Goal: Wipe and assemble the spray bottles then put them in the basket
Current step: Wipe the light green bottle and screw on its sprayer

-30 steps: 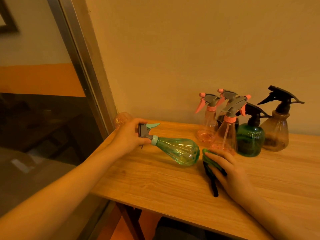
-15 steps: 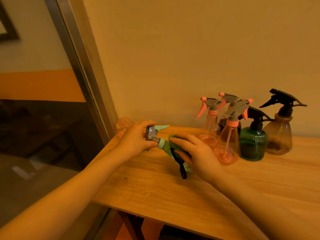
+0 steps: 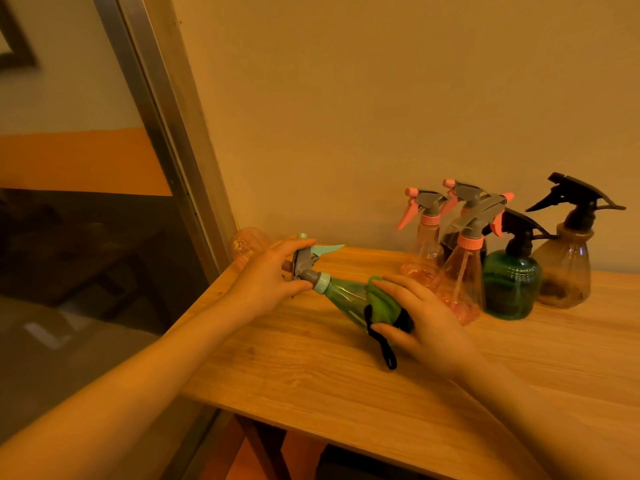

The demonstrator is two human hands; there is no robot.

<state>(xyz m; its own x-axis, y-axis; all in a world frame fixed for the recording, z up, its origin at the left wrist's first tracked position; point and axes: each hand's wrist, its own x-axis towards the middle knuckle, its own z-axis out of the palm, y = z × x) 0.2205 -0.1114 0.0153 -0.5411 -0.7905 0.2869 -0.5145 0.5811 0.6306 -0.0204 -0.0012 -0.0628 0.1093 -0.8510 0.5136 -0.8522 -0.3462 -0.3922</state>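
- Our left hand point(image 3: 268, 284) grips the grey trigger head with its mint lever point(image 3: 306, 259), fingers curled round it.
- Between our hands lies the clear green plastic spray bottle point(image 3: 346, 296), tilted just above the wooden table point(image 3: 311, 375).
- Our right hand point(image 3: 424, 322) pinches a green cloth with a black strap point(image 3: 382, 304) against the bottle's body.
- Beyond our right hand stand three pink-trimmed spray bottles point(image 3: 460, 282), a dark green one point(image 3: 512, 285) and a brown one point(image 3: 564, 268).

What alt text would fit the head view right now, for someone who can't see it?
A person's left hand grips the trigger head of a green spray bottle lying sideways over a wooden table, while the right hand rubs a green cloth on its body. Five more spray bottles stand upright by the wall.
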